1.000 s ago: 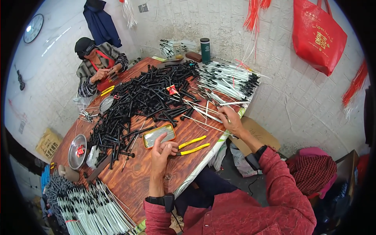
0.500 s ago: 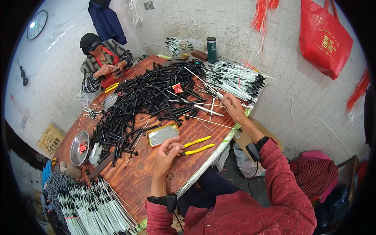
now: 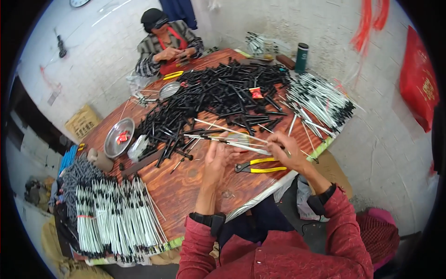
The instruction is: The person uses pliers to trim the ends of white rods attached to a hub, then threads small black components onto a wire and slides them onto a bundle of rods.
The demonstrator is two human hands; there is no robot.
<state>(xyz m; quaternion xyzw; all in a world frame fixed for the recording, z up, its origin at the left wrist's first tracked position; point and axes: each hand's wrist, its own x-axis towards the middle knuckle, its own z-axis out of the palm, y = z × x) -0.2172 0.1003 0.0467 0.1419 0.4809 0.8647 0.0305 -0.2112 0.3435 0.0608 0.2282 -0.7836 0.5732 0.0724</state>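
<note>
My right hand (image 3: 285, 151) is closed around the ends of a few thin white rods (image 3: 232, 128), some with black fittings, which stretch leftward over the table. Fingers apart, my left hand (image 3: 216, 160) is raised at the rods' middle; whether it touches them I cannot tell. Behind the rods, a yellow-rimmed tin (image 3: 239, 136) is mostly hidden. Just below my hands lie pliers with yellow handles (image 3: 262, 165). A large heap of black plastic pieces (image 3: 209, 90) covers the table beyond.
White rods with black ends are piled at the right (image 3: 320, 102) and bundled at the near left (image 3: 118, 214). A metal bowl (image 3: 119, 138) stands by the left edge. Across the wooden table (image 3: 186, 186), a co-worker (image 3: 169, 46) handles small pieces. A dark green bottle (image 3: 301, 58) stands at the back.
The view has shifted, so the table appears farther right. My right hand has drawn rods from the right pile to the middle; my left hand has risen from beside the tin toward them.
</note>
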